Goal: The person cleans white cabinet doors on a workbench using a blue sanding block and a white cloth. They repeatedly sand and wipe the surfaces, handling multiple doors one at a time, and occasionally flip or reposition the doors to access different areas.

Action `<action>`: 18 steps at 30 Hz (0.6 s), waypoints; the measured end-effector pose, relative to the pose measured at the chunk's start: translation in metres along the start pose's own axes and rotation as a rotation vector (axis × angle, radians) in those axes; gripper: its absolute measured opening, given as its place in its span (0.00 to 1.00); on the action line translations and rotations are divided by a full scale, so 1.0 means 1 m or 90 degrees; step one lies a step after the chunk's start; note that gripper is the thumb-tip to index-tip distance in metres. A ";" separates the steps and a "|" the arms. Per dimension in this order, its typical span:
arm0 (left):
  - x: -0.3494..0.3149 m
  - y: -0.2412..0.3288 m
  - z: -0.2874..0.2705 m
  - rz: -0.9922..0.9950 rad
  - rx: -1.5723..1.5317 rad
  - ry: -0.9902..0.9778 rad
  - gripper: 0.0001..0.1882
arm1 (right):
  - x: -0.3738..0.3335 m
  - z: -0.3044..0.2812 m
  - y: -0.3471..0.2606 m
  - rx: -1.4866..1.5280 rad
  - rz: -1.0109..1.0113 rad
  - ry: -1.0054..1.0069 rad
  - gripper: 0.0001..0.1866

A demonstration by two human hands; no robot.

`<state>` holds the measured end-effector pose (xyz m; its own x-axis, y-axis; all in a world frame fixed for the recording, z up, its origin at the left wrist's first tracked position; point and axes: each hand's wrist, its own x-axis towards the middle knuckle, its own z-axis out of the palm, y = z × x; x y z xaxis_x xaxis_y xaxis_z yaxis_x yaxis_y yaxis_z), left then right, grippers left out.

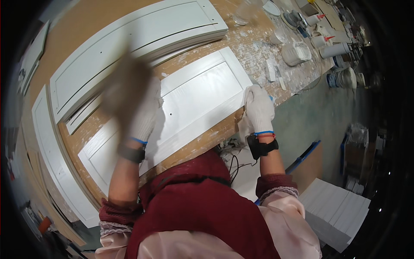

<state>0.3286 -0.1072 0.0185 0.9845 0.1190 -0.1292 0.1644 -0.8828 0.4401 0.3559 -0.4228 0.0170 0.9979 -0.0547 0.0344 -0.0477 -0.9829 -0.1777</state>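
Note:
A white framed panel (pixel 196 93) lies slantwise on the worktable before me. Over its left half is my left hand (pixel 148 108) in a white knit glove. A large blurred brown shape (pixel 129 86) covers much of that hand, so its fingers and anything in them are hidden; what the shape is, I cannot make out. At the panel's right end, my right hand (pixel 260 108), gloved too, is closed with its fingers curled. A whitish piece of cloth (pixel 245 125) hangs from it beside the panel's edge. Both wrists wear dark bands.
Beyond the panel lie stacked white panels (pixel 142 30), with another long panel (pixel 60 159) at left. The paint-spattered right end of the table holds a plastic tub (pixel 296 53), a spray can (pixel 335 50) and several bottles. White boards (pixel 338 207) are stacked at lower right.

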 end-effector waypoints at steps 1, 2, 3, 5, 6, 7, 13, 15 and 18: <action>-0.001 -0.002 0.002 0.009 0.005 0.010 0.27 | 0.000 -0.004 -0.008 -0.024 0.020 -0.025 0.11; -0.001 -0.005 0.003 0.015 0.013 0.021 0.27 | -0.002 -0.008 -0.017 -0.049 0.039 -0.050 0.11; -0.003 -0.018 0.012 0.036 0.001 0.061 0.27 | -0.012 -0.012 -0.026 -0.052 -0.023 -0.106 0.12; -0.003 -0.017 0.014 0.061 0.021 0.088 0.26 | -0.023 -0.004 -0.020 0.014 -0.129 -0.079 0.12; -0.004 -0.006 0.006 0.063 0.054 0.072 0.26 | -0.021 -0.008 -0.017 0.047 -0.116 -0.102 0.11; -0.007 -0.001 0.001 0.064 0.090 0.057 0.25 | -0.014 -0.005 -0.009 0.046 -0.090 -0.056 0.12; -0.008 0.002 -0.005 0.049 0.055 0.044 0.25 | 0.001 -0.013 -0.019 -0.023 0.096 -0.123 0.11; -0.008 0.004 -0.008 0.029 0.063 0.024 0.26 | -0.013 -0.016 -0.030 -0.008 0.030 -0.170 0.12; -0.004 -0.002 0.000 -0.019 0.013 -0.006 0.26 | 0.001 -0.007 -0.007 0.060 -0.005 -0.041 0.12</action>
<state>0.3247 -0.1058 0.0179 0.9784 0.1416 -0.1504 0.1927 -0.8878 0.4180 0.3569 -0.4173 0.0249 0.9991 -0.0325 -0.0273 -0.0386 -0.9624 -0.2689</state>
